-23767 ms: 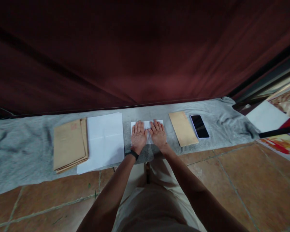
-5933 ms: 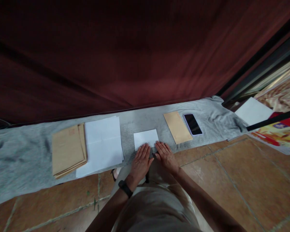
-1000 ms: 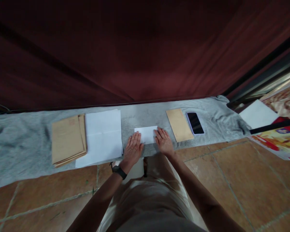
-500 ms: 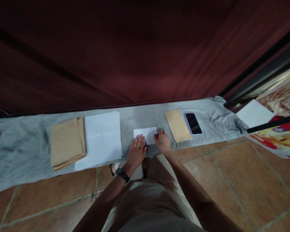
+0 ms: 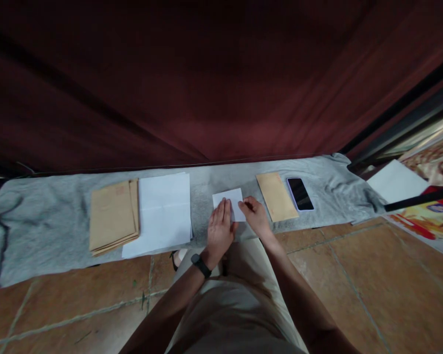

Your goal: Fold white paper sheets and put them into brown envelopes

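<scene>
A small folded sheet of white paper (image 5: 229, 201) lies on the long grey cloth (image 5: 51, 221), between a stack of flat white sheets (image 5: 163, 212) and a single tan paper envelope (image 5: 276, 196). The left hand (image 5: 221, 228) rests flat on its near left part, fingers together; the right hand (image 5: 256, 216) pinches its right edge (fingertips curled). A black phone (image 5: 300, 193) lies just beside the envelope; a pile of tan envelopes (image 5: 112, 216) lies far left.

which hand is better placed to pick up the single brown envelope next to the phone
Right, likely. The right hand rests at the right edge of the folded white paper, just beside the single brown envelope. The left hand lies flat on the paper, farther away.
</scene>
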The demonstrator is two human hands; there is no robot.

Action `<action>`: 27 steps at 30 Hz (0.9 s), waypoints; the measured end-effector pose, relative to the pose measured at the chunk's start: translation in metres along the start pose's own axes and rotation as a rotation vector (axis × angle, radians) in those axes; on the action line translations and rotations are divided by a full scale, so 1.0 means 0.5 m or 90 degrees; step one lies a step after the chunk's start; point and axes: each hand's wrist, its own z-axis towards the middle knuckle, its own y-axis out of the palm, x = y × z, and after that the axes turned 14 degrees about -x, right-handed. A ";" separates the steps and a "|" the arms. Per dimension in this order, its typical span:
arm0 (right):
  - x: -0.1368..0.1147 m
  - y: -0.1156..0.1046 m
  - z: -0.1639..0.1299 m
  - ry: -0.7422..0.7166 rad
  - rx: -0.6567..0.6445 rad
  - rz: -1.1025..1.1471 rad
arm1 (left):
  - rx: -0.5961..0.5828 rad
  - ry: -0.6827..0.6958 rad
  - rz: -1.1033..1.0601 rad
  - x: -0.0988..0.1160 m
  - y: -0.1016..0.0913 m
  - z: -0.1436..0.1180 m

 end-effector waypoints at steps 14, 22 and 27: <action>0.083 0.019 -0.010 0.069 0.109 0.059 | 0.153 -0.231 -1.045 0.016 0.005 0.058; 0.138 0.015 -0.008 0.173 0.004 0.371 | 0.133 -0.267 -1.119 -0.022 0.039 0.048; 0.164 0.005 -0.002 0.164 0.015 0.278 | 0.099 -0.325 -0.816 -0.080 0.042 0.038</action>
